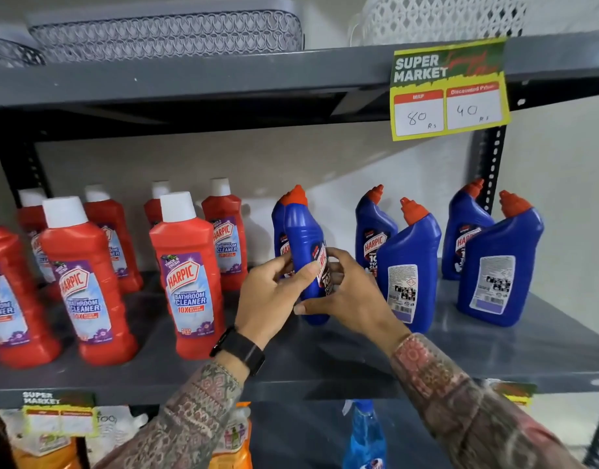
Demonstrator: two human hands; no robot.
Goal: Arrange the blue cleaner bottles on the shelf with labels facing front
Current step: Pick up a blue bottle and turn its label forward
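Bottle [305, 252] upright, label partly rightward

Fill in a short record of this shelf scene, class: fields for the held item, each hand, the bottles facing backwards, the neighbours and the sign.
held item: blue bottle, turned edge-on, label towards the right
left hand: left hand grips the bottle's left side
right hand: right hand grips the label side
back labels showing: front blue bottle; far-right blue bottle
neighbours: red bathroom cleaner bottles on the left
sign: price tag reading 80 and 40
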